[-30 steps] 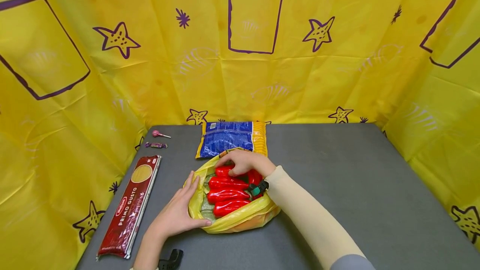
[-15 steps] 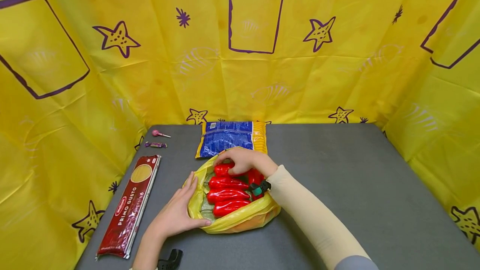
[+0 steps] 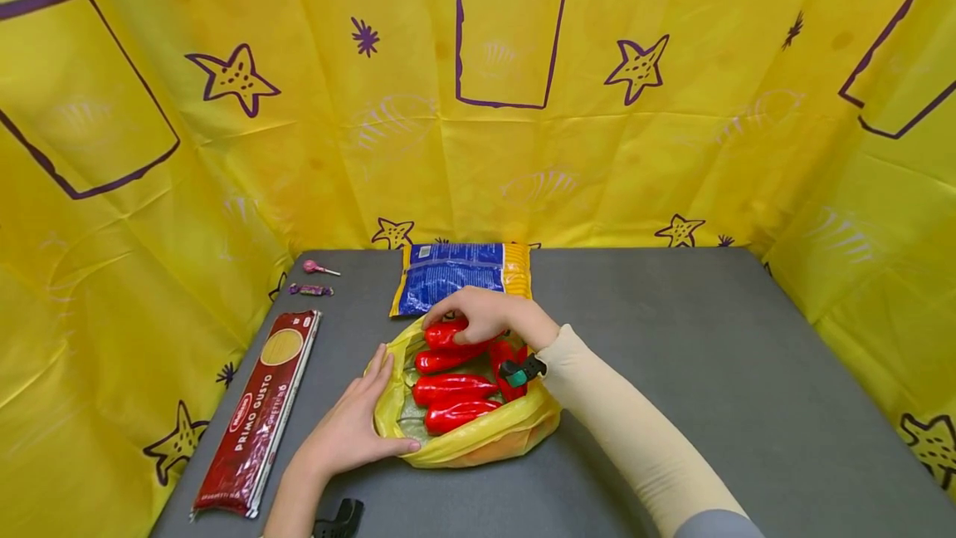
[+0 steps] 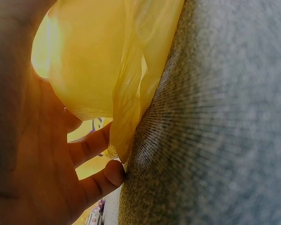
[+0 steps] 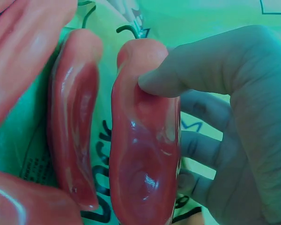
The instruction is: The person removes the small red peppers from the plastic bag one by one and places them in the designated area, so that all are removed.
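right arm: i see a long, close-fitting cream sleeve (image 3: 627, 430) running to the wrist, with a grey cuff or second layer at the elbow end.
right wrist: a small black device with a teal-green patch (image 3: 520, 371) is strapped there.
left wrist: a black mount (image 3: 339, 517) pokes out at the frame's bottom edge.
hands: my left hand (image 3: 347, 430) and right hand (image 3: 485, 315) are bare, no gloves or rings visible.

On your grey table (image 3: 672, 339) you see a red spaghetti pack (image 3: 257, 413) at left, a blue bag (image 3: 459, 272) at back, and a pink lollipop (image 3: 317, 267) beside a small purple candy (image 3: 311, 290).
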A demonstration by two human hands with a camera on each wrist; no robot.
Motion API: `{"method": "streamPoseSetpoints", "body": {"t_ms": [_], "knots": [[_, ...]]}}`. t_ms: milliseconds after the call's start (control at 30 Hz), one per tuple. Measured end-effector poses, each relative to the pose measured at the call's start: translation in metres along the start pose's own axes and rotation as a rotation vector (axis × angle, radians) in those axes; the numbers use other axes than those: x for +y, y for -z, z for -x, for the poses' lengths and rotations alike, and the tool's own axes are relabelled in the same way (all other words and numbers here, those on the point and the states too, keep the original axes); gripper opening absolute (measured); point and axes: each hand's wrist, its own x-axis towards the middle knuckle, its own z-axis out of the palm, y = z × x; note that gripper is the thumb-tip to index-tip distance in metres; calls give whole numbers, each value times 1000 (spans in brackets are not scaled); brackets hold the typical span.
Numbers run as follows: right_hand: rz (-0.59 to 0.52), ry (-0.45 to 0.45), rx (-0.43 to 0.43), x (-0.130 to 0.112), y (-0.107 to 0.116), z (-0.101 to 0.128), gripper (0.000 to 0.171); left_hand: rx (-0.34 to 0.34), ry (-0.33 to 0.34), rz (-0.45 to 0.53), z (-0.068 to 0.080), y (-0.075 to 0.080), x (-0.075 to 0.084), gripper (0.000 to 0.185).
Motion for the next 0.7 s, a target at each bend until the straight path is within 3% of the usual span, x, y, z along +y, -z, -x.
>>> {"method": "streamPoseSetpoints", "body": {"t_ms": [367,533,700], "knots": [[-19,6,-3,-6,16,10,48,-7,23,13,-1,-3,-1,140],[-37,41,42,-8,22,18,47,0,7,11,-2,-4,-1,139],[-98,14,114,-12,26,26,48,19,-10,7,-1,-5,-3,139]]}}
